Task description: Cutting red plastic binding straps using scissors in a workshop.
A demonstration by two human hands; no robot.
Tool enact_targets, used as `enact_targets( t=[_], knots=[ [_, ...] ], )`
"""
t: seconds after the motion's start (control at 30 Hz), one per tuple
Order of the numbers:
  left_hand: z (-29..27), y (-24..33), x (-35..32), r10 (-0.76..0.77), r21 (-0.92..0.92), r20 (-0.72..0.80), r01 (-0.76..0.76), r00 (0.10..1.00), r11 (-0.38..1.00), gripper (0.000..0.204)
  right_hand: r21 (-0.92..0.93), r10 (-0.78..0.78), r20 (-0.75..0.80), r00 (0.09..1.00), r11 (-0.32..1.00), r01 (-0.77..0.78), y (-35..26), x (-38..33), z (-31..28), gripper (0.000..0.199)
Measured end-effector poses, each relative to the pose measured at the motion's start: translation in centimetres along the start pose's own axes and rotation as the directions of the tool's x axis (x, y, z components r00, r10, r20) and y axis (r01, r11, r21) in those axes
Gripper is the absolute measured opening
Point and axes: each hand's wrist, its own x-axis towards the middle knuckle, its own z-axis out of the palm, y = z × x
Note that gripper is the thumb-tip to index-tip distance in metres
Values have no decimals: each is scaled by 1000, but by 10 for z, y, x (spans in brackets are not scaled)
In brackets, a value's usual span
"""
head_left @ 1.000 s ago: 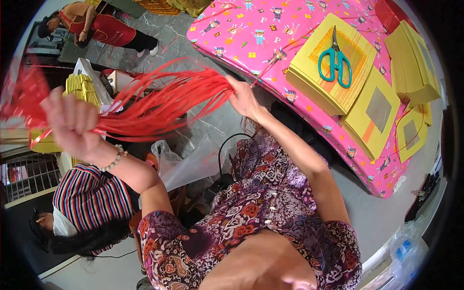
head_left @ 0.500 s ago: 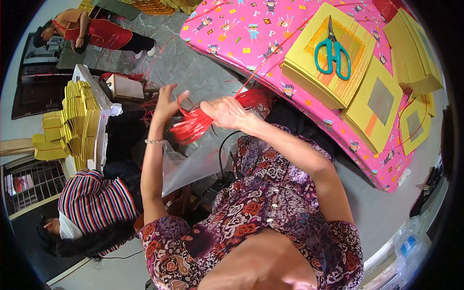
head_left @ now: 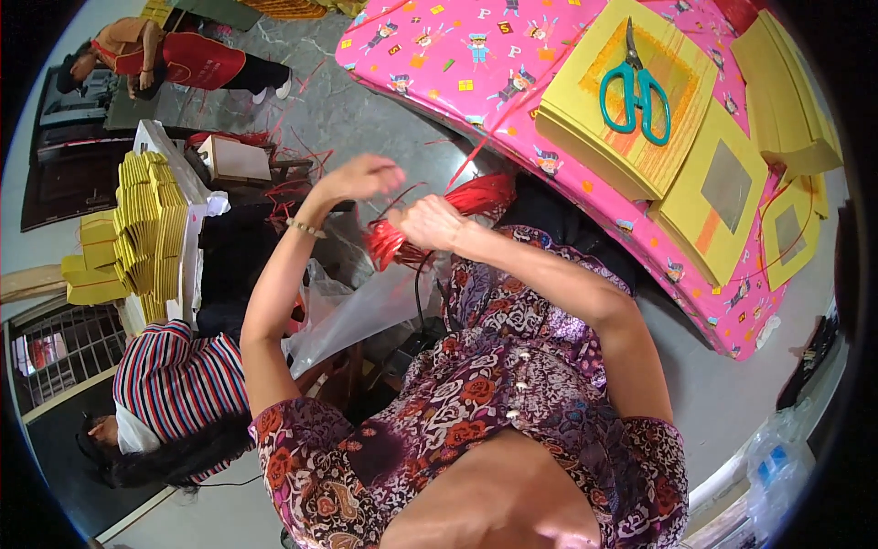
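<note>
A hank of shiny red plastic strips [head_left: 487, 196] hangs in front of my body, its cut-looking ends poking out on the left. My right hand [head_left: 430, 222] is closed around it near that left end. Just above and to the left, my left hand [head_left: 361, 176] is raised with the fingers bent and smeared by motion, so their grip cannot be made out. A thin dark strand curves up from the hank between the two hands.
On the pink patterned table [head_left: 430, 55] at right lie stacked yellow boxes [head_left: 599, 146] with green-handled scissors [head_left: 631, 101] on top. Folded yellow cartons [head_left: 151, 229] pile up at left. One person [head_left: 178, 380] in stripes sits lower left; another [head_left: 192, 62] in a red apron stands farther off.
The hank and my right hand have shifted a little right and down. My left hand has swung over to the right, its spread fingers now bent and blurred.
</note>
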Motion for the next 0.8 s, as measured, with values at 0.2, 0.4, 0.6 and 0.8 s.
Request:
enact_targets(
  t=[0.2, 0.4, 0.6, 0.8],
  knots=[
    [59, 25, 11, -361, -438, 601, 672, 713, 598, 42, 67, -20, -9, 1000, 998, 21, -24, 7, 13, 14],
    [80, 25, 38, -320, -452, 537, 586, 781, 673, 26, 209, -74, -44, 996, 975, 82, -65, 9, 14, 14],
    [56, 46, 77, -230, -667, 472, 516, 851, 537, 19, 85, -220, 96, 971, 974, 212, -99, 15, 23, 10],
    [17, 24, 62, -249, -544, 270, 360, 930, 758, 26, -82, -160, -52, 986, 985, 155, -82, -11, -2, 24]
  ],
)
